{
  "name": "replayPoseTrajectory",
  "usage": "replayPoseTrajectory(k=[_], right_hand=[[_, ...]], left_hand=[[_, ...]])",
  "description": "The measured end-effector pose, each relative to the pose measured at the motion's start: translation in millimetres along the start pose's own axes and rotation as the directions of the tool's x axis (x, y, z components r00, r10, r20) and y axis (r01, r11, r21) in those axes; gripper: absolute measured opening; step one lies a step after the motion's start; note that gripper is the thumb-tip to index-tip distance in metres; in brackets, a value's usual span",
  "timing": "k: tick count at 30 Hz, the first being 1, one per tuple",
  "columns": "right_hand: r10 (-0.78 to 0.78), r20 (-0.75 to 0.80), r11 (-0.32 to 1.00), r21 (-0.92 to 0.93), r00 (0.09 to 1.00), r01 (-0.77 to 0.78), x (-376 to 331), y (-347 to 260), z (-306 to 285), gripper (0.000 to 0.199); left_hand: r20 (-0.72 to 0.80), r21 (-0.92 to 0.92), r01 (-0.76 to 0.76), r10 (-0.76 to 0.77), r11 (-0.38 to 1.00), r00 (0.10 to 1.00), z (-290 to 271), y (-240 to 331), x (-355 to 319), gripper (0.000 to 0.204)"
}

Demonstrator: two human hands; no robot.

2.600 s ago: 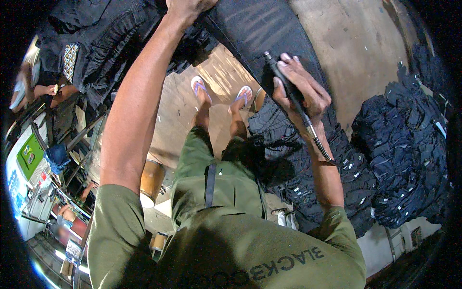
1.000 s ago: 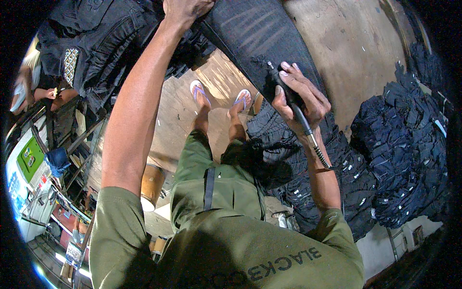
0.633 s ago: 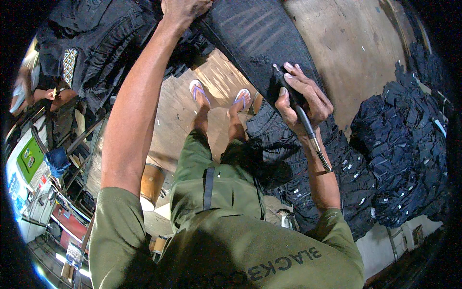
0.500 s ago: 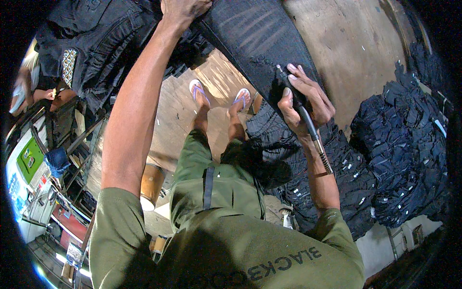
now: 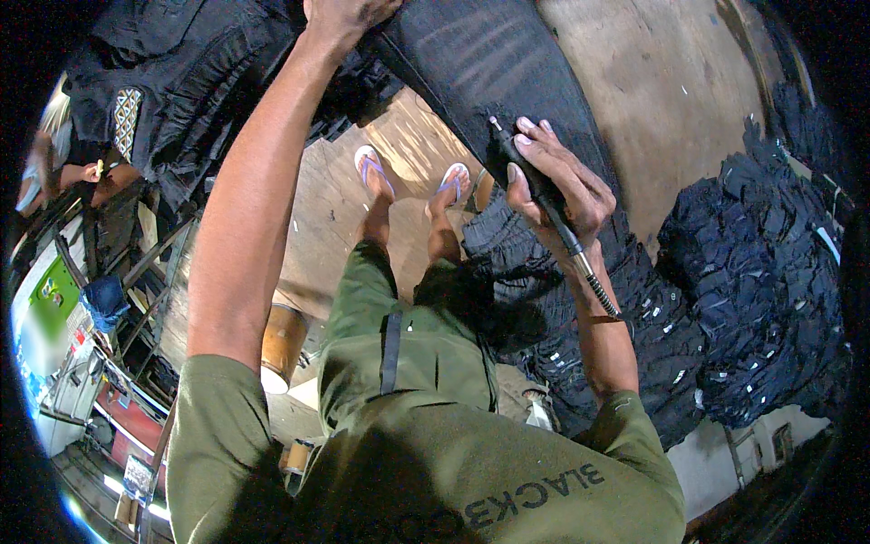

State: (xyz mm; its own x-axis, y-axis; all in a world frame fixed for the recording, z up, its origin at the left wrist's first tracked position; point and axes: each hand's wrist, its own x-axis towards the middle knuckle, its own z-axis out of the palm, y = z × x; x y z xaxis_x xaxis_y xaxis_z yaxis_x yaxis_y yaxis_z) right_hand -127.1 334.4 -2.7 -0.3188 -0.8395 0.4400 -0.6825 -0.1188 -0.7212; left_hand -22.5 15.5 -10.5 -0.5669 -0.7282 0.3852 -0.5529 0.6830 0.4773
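Observation:
A leg of dark jeans (image 5: 507,63), with pale streaks across it, stretches diagonally in front of me. My right hand (image 5: 569,186) is closed around a slim black rotary handpiece (image 5: 555,210), whose spring-sleeved cable end lies over my wrist. Its small metal tip (image 5: 494,121) points away from me, over the denim near the leg's left edge. At the top edge of the picture my left hand (image 5: 349,14) is curled at the left side of the jeans leg; its fingertips are cut off by the frame.
Heaped dark garments (image 5: 752,272) fill the right side, and more dark clothes (image 5: 208,82) hang at the upper left. A worn wooden board (image 5: 652,82) lies beyond the jeans. A brown cylindrical container (image 5: 285,337) stands near my legs. Another person's hand (image 5: 93,171) shows at far left.
My right hand and the handpiece have shifted left across the denim, the tip now nearer the leg's left edge. My left hand has stayed nearly in place.

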Motion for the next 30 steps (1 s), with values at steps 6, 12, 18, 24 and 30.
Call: replayPoseTrajectory(k=[6, 12, 18, 24, 30], right_hand=[[0.001, -0.017, 0.998, 0.056, 1.0, 0.0, -0.4, -0.9, -2.2, 0.03], [0.002, 0.013, 0.997, 0.076, 1.0, -0.003, 1.0, -6.9, -8.6, 0.026], [0.059, -0.067, 0.993, 0.104, 0.996, -0.052, -2.1, -1.7, -14.8, 0.023], [0.683, -0.338, 0.689, 0.59, 0.647, -0.42, -37.9, -33.5, -61.0, 0.026], [0.863, -0.419, 0.478, 0.5, 0.281, -0.722, -92.9, -54.5, -81.4, 0.034]], left_hand=[[-0.027, 0.032, -0.012, 0.013, 0.999, 1.0, 1.0, -1.0, 0.8, 0.05], [-0.017, 0.028, -0.014, 0.014, 1.0, 1.0, 1.6, -1.8, 0.0, 0.049], [0.003, 0.029, 0.003, -0.004, 1.0, 1.0, 5.2, -10.1, 0.7, 0.048], [0.062, 0.007, 0.015, -0.015, 1.0, 0.998, -8.8, 3.9, 15.8, 0.068], [0.704, -0.348, 0.583, -0.206, 0.734, 0.68, -25.4, -12.1, 82.2, 0.095]])
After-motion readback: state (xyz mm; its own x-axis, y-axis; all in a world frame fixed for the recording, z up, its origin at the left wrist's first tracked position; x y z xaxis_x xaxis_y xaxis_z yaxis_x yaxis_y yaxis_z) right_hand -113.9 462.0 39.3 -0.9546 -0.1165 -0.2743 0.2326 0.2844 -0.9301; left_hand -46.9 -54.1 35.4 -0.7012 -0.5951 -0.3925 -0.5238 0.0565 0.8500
